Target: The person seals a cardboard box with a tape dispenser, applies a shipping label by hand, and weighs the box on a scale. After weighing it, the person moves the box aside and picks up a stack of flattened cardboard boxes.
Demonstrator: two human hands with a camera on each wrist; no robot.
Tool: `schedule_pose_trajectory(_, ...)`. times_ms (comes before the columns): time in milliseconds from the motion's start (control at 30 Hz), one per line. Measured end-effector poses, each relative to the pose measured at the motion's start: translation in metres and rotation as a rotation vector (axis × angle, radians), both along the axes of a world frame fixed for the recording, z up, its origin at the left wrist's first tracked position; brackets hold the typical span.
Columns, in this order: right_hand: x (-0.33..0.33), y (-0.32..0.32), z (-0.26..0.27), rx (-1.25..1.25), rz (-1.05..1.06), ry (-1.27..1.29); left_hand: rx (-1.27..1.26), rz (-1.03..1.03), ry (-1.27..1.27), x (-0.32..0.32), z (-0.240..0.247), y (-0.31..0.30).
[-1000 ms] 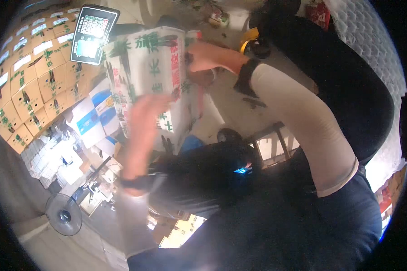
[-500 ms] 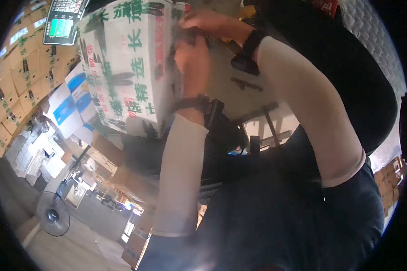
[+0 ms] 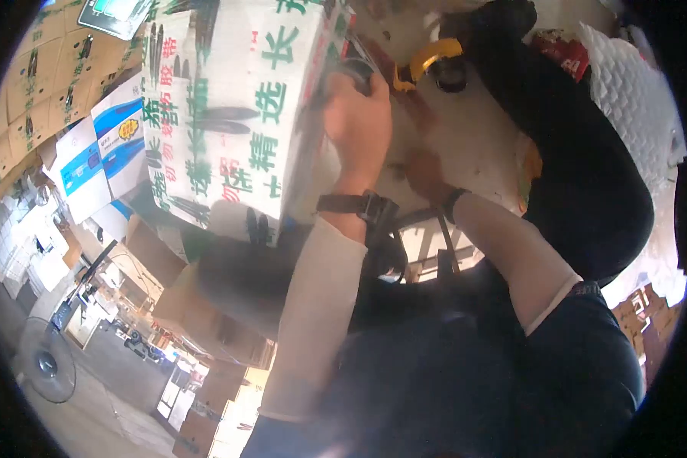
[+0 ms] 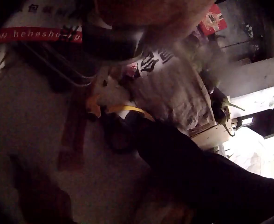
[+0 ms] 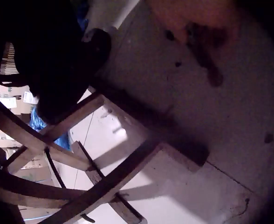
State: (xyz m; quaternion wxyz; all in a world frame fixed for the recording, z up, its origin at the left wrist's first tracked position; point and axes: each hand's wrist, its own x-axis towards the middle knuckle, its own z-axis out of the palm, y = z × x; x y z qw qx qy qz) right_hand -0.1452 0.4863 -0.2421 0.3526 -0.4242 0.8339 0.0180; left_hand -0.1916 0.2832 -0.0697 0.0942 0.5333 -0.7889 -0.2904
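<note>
A white carton (image 3: 225, 122) with green and red lettering stands tilted at the upper left of the head view. At its right edge, my left hand (image 3: 359, 126) grips a dark roll-shaped thing (image 3: 356, 67). In the left wrist view this dark thing (image 4: 111, 44) shows as a shiny band beneath the left hand (image 4: 151, 14). My right hand (image 3: 427, 172) is blurred, low over the floor. In the right wrist view its fingers (image 5: 223, 35) overlap a slim dark thing (image 5: 209, 65); I cannot tell whether they grip it.
A wooden stool frame (image 5: 123, 172) stands close to the right hand. Beyond the hands, a yellow curved thing (image 3: 435, 53) lies by a dark-clothed leg (image 3: 565, 130). Stacked brown cartons (image 3: 69, 69), a scale (image 3: 118, 15) and a fan (image 3: 47, 362) are on the left.
The left hand has moved from the carton's face to its right edge. Half a second ago both hands met there; since then the right has dropped to the floor, over the dark thing.
</note>
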Motion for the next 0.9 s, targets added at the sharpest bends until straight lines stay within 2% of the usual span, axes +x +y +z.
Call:
schedule_pose_trajectory(67, -0.001, 0.006, 0.001, -0.126, -0.090, -0.144, -0.010, -0.015, 0.051, 0.002, -0.004, 0.002)
schedule_pose_trajectory(100, 0.001, 0.006, -0.003, -0.127, -0.087, -0.131, -0.094, -0.024, 0.033, -0.001, -0.007, 0.002)
schedule_pose_trajectory(167, 0.007, 0.003, -0.007, 0.106, -0.046, -0.030, -0.064, -0.008, 0.033, -0.001, -0.011, 0.002)
schedule_pose_trajectory(200, 0.004, 0.005, -0.008, 0.108, -0.048, -0.027, -0.032, 0.003, 0.021, 0.000, -0.012, 0.004)
schedule_pose_trajectory(267, -0.009, 0.012, -0.009, -0.012, 0.130, -0.137, -0.045, 0.000, 0.022, 0.003, -0.014, 0.006)
schedule_pose_trajectory(300, -0.023, 0.013, -0.012, -0.010, 0.131, -0.129, -0.067, -0.001, 0.030, 0.001, -0.014, 0.005)
schedule_pose_trajectory(367, -0.058, 0.011, -0.016, -0.447, 0.292, -0.272, -0.051, 0.015, 0.034, -0.001, -0.007, 0.007)
schedule_pose_trajectory(400, -0.080, -0.011, 0.001, -0.462, 0.110, -0.310, -0.041, 0.025, 0.035, -0.001, -0.005, 0.006)
schedule_pose_trajectory(467, -0.141, -0.050, 0.040, -0.269, -0.016, -0.405, -0.048, 0.010, 0.038, 0.000, -0.006, 0.005)
schedule_pose_trajectory(533, -0.182, -0.070, 0.088, -0.210, -0.122, -0.452, -0.055, -0.006, 0.042, 0.004, -0.009, 0.005)
schedule_pose_trajectory(567, -0.193, -0.087, 0.118, -0.361, -0.283, -0.437, -0.024, -0.016, 0.055, 0.005, -0.008, 0.005)
schedule_pose_trajectory(600, -0.202, -0.099, 0.134, -0.366, -0.275, -0.426, 0.005, -0.026, 0.072, 0.003, -0.007, 0.004)
schedule_pose_trajectory(633, -0.212, -0.111, 0.145, -0.662, 0.045, -0.178, 0.000, -0.019, 0.083, 0.002, -0.008, 0.004)
schedule_pose_trajectory(700, -0.216, -0.134, 0.152, -0.941, 0.375, 0.080, -0.013, -0.007, 0.024, 0.001, -0.009, 0.004)
schedule_pose_trajectory(767, -0.213, -0.153, 0.153, -0.736, 0.394, 0.055, -0.016, -0.009, 0.008, 0.002, -0.007, 0.005)
schedule_pose_trajectory(800, -0.212, -0.162, 0.150, -0.739, 0.389, 0.054, -0.017, -0.012, -0.010, 0.002, -0.005, 0.005)
schedule_pose_trajectory(867, -0.209, -0.175, 0.145, -0.518, 0.441, 0.070, -0.006, -0.007, -0.035, 0.001, -0.005, 0.005)
schedule_pose_trajectory(900, -0.209, -0.178, 0.143, -0.520, 0.441, 0.069, 0.009, 0.002, -0.055, 0.000, -0.005, 0.004)
